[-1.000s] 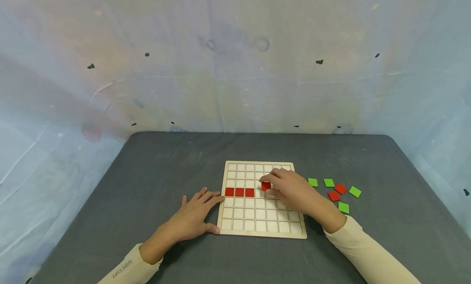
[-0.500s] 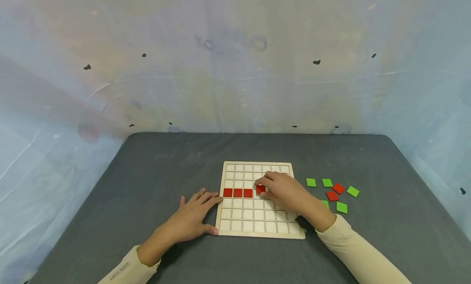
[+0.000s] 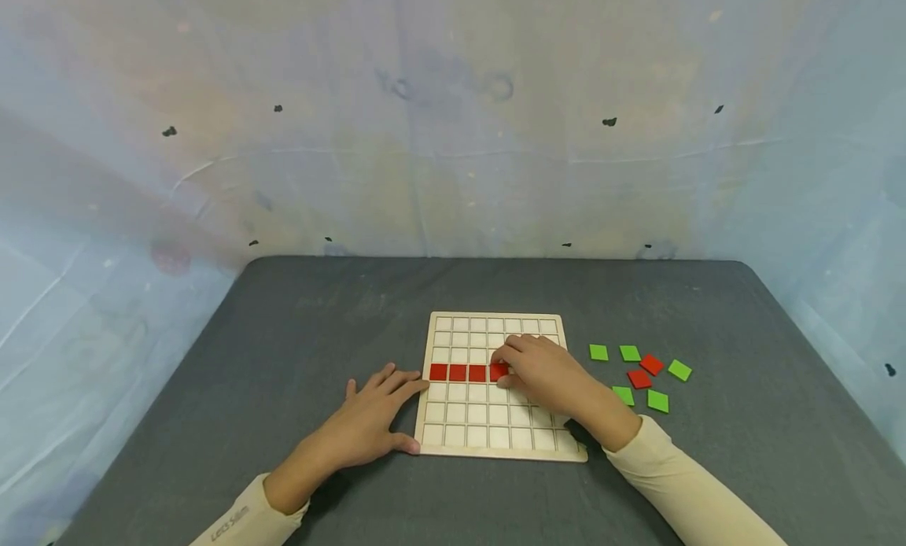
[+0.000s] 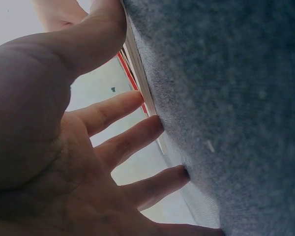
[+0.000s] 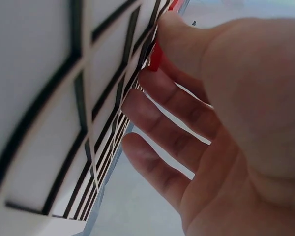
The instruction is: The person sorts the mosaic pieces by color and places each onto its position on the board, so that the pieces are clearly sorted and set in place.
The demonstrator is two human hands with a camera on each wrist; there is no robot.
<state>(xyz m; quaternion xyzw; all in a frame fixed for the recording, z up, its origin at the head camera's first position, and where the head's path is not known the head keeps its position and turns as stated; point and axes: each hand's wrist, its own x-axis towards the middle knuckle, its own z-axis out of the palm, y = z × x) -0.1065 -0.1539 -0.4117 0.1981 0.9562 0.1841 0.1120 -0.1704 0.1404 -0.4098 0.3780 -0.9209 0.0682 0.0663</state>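
A pale wooden grid board (image 3: 467,451) lies on the dark cloth, marked into square cells. Three red square tiles (image 3: 458,372) fill cells in one row from its left edge. My right hand (image 3: 545,377) pinches a fourth red tile (image 3: 499,371) between thumb and fingers, at the cell right after them in that row. In the right wrist view this red tile (image 5: 156,58) shows between the thumb and fingers, close against the grid. My left hand (image 3: 368,420) lies with fingers spread, thumb and fingertips touching the board's left edge.
Right of the board lie several loose green tiles (image 3: 658,401) and two red tiles (image 3: 639,379). The grey table (image 3: 340,310) ends at the back against a hanging pale patterned cloth (image 3: 453,137).
My right hand has moved left and down with the red tile, which now sits in line with the other three. My left hand has kept its place at the board's edge.
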